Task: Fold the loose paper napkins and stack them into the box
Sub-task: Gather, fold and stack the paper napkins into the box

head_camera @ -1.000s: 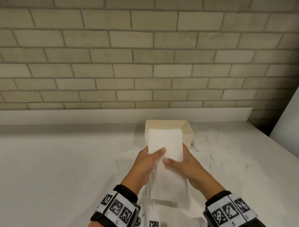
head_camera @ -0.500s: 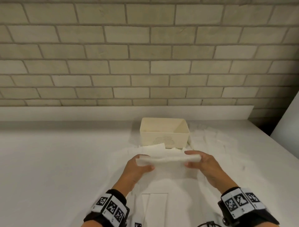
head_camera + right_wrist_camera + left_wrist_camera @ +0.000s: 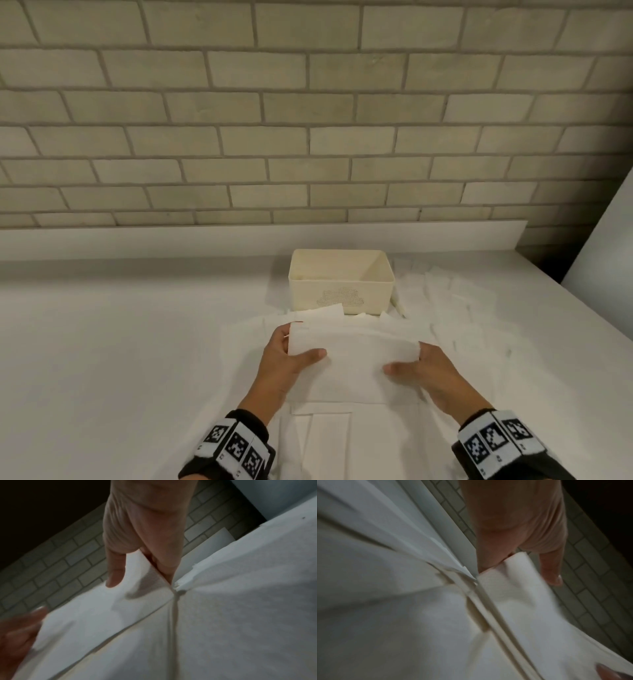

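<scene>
A white paper napkin (image 3: 352,356) lies crosswise in front of me, folded over at its far edge. My left hand (image 3: 291,356) pinches its left end, thumb on top and fingers underneath; the left wrist view shows the same napkin (image 3: 513,588) in that hand (image 3: 518,555). My right hand (image 3: 418,366) pinches the right end the same way, and its wrist view shows the napkin (image 3: 106,608) under that hand's (image 3: 144,563) thumb. The cream box (image 3: 342,294) stands just beyond the napkin, open at the top; I cannot see its floor.
Several loose white napkins (image 3: 455,308) lie spread on the white table (image 3: 120,342) to the right of the box, and more (image 3: 329,442) lie under and near my wrists. A brick wall (image 3: 308,120) backs the table; a white panel (image 3: 603,246) leans at the right.
A second ago the napkin hung lengthwise toward the box; since then both hands have turned it crosswise, moved to its ends, and brought its upper edge down toward me.
</scene>
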